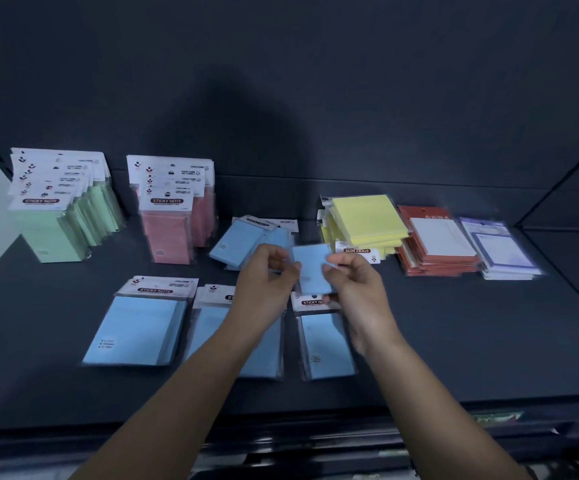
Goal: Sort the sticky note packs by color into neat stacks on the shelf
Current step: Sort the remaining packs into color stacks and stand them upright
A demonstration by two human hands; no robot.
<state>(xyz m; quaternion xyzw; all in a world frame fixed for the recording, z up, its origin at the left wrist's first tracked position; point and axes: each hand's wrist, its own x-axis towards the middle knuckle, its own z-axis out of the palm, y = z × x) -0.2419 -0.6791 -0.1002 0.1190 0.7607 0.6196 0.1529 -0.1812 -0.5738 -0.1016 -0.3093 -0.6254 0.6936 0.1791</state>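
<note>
Left hand [267, 275] and right hand [355, 285]: each grip pinches one side of a light-blue, plastic-wrapped sticky note pack [313, 268], held just above the dark shelf [454, 341], mid-row. Header cards reading "STICKY NOTE" show on the green stack [56, 233], pink stack [167, 237], front flat blue packs [135, 327], and yellow stack [364, 220] (upside down).

The dark shelf [454, 341] carries a far row, left to right: green stack [63, 223], pink stack [174, 226], blue stack [236, 242], yellow stack [364, 220], red stack [437, 247], purple stack [502, 251]. Nearer, three blue packs [135, 327] lie flat.
</note>
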